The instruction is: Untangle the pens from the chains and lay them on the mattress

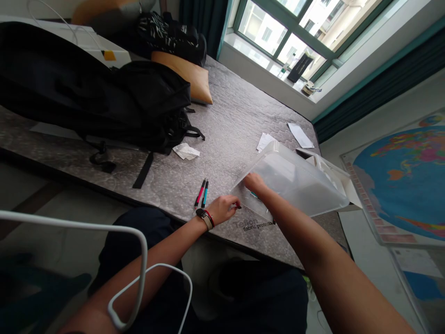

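Note:
A translucent plastic box [299, 178] lies tipped over on the mattress, its open side towards me. My right hand [253, 182] reaches into the opening with curled fingers; what they hold, if anything, is hidden. Near the box's lower left edge is my left hand [224, 208], its fingers closed around a small dark item that I cannot make out. Left of that hand, a red pen [200, 193] and a blue pen [205, 193] lie side by side. A small teal item [254, 195] shows at the box opening, under my right wrist.
A large black backpack [93, 93] covers the mattress's left part, with a crumpled tissue [187, 151] beside it. Papers [301, 135] lie beyond the box, and a white organizer [342, 181] stands behind it. A white cable [139, 241] hangs across the near left.

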The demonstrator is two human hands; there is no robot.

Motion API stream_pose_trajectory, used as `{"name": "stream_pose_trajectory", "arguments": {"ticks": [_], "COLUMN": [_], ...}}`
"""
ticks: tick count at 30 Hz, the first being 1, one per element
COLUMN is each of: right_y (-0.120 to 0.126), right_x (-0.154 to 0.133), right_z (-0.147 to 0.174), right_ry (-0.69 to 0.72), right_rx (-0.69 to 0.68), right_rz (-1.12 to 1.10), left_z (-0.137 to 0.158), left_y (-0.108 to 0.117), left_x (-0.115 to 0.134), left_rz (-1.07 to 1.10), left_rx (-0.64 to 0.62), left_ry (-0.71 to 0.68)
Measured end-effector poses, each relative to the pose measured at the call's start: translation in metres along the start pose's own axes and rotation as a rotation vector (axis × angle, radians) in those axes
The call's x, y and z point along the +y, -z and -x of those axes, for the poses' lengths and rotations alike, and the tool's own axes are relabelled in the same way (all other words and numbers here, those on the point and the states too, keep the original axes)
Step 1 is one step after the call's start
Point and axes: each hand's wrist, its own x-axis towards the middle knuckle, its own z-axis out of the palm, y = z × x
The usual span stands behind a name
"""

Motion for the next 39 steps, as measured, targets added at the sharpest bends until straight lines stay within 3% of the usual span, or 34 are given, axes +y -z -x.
{"name": "stream_pose_trajectory", "arguments": {"ticks": [5,10,13,16,19,23,28,33,36,39], "right_y": [-0.004,-0.010,-0.014,-0.029,-0.059,-0.095,-0.091,-0.081,-0.089,-0.104], "right_x": [0.007,0.021,0.017,-0.007,-0.047,-0.099,-0.134,-0.146,-0.135,-0.108], "right_z": [0.025,0.055,0.073,0.104,0.149,0.187,0.165,0.147,0.153,0.164], "right_ry": [-0.033,-0.179,-0.131,-0.044,-0.141,-0.091,-0.125,-0.087,-0.072,-0.206], "right_rx": [0.055,0.187,0.236,0.317,0.483,0.453,0.464,0.464,0.495,0.466], "right_rz": [-0.012,-0.156,-0.278,-0.427,-0.632,-0.816,-0.741,-0.703,-0.876,-1.260], "left_z": [-0.001,0.003,0.005,0.005,0.002,-0.005,-0.007,-0.009,-0.008,-0.004], "left_y": [-0.001,-0.007,-0.010,-0.014,-0.020,-0.030,-0.031,-0.017,-0.013,-0.019], "left_x": [-0.001,-0.009,-0.015,-0.023,-0.034,-0.044,-0.044,-0.032,-0.026,-0.024], "left_rz": [0.014,-0.055,-0.039,0.074,0.247,0.465,0.457,0.652,0.757,0.759], "left_rx": [0.017,0.007,0.010,0.119,0.332,0.413,0.407,0.382,0.337,0.225], "left_ry": [0.001,0.092,0.172,0.308,0.489,0.552,0.460,0.529,0.560,0.503]}}
